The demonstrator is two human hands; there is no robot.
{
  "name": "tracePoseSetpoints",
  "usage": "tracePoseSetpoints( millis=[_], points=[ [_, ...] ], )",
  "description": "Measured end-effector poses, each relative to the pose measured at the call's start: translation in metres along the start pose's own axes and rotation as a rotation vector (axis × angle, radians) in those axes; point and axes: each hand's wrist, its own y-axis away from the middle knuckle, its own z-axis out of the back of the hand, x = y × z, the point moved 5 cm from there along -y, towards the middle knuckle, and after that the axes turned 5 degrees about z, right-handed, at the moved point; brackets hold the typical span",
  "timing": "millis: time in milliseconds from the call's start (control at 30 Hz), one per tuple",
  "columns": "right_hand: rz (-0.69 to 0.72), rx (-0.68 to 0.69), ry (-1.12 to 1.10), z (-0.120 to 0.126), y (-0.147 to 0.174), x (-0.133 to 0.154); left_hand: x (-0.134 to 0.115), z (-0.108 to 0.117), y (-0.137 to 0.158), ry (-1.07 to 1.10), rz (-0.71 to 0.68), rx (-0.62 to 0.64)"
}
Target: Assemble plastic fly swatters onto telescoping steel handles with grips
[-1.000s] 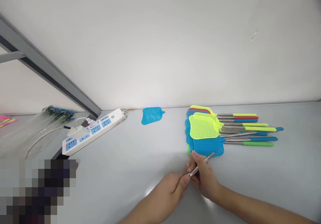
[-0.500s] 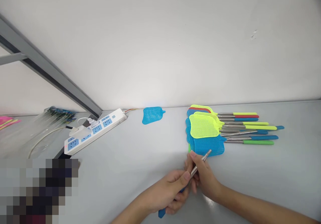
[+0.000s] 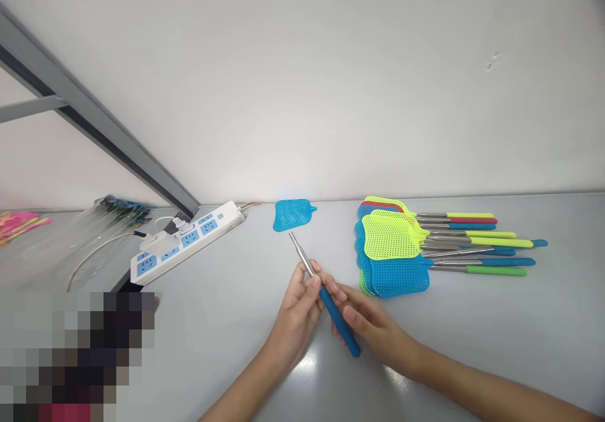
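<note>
My left hand point(image 3: 300, 299) pinches a telescopic fly swatter handle point(image 3: 336, 315) where its silver metal rod meets the blue grip. The rod end points up and left, with no swatter head on it. Around the lower blue grip my right hand point(image 3: 378, 327) curls, its thumb in front and some fingers hidden behind. Farther back lies a loose blue fly swatter head point(image 3: 292, 215), flat near the wall, its short neck pointing right. To the right is a pile of fly swatters point(image 3: 397, 277) in blue, yellow, red and green, heads left and handles right.
A white power strip point(image 3: 189, 245) with plugs and cables lies at the left on the grey table point(image 3: 227, 334). Beyond it are a clear plastic bag point(image 3: 85, 239) and pink pieces point(image 3: 21, 223). A grey metal frame bar point(image 3: 113, 116) slants along the left wall.
The handle has swung from pointing up right to pointing up left. My left hand has shifted up to the metal end, and my right hand has moved down to the blue grip.
</note>
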Motion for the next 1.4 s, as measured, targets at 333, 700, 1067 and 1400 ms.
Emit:
tracePoseSetpoints(
  millis=[333, 700, 1067, 1400],
  points=[
    [-0.054, -0.031, 0.245, 0.002, 0.003, -0.008, -0.024, 0.032, -0.006, 0.377, -0.115, -0.227],
    [-0.044, 0.039, 0.335, 0.0, 0.003, -0.005, -0.009, 0.029, -0.004, 0.505, -0.076, -0.244],
    [-0.082, -0.033, 0.161, 0.007, 0.001, -0.011, -0.014, 0.024, -0.006, 0.377, -0.133, -0.185],
    [-0.132, -0.207, -0.049, 0.014, 0.001, -0.013, -0.031, 0.049, -0.013, -0.207, -0.296, -0.348]
  ],
)
